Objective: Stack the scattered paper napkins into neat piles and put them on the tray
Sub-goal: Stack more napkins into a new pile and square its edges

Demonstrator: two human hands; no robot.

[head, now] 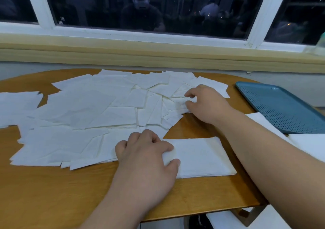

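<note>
Fingers (168,148) on our left hand (146,156) are curled, with thumb and forefinger pinching the left edge of the neat pile (202,158). It lies flat on the wooden table (52,184) right in front of us. Off to the right, a couple more white sheets (307,146) sit partly under our right forearm. Past the pile, the scattered napkins (79,109) cover most of the tabletop in a messy overlapping spread. Our right hand (205,104) is over the far right side of that mess, fingertips pinched together on a few of them. Further right sits the teal perforated tray (281,105), near the table's edge. Dark window (158,9) behind it all.
</note>
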